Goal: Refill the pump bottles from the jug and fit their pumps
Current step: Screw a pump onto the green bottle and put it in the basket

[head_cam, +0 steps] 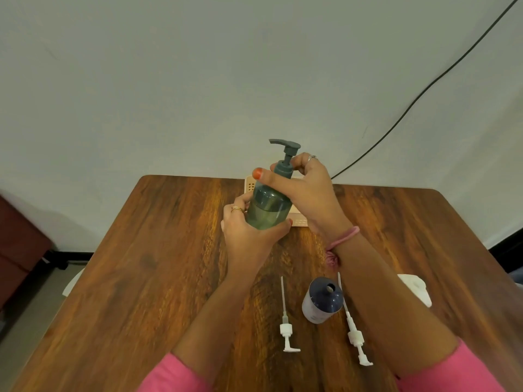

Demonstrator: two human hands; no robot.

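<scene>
I hold a grey-green pump bottle up over the far middle of the wooden table. My left hand wraps its lower body. My right hand grips the collar of its grey pump, which sits in the bottle's neck. A dark blue bottle with an open hole in its cap stands near me, under my right forearm. Two white pumps lie flat on the table, one left of that bottle and one right of it. A white jug is partly hidden behind my right arm.
A pale pink perforated basket stands at the table's far edge behind the held bottle. A black cable runs down the white wall at the right. A dark red cabinet stands on the floor at the left.
</scene>
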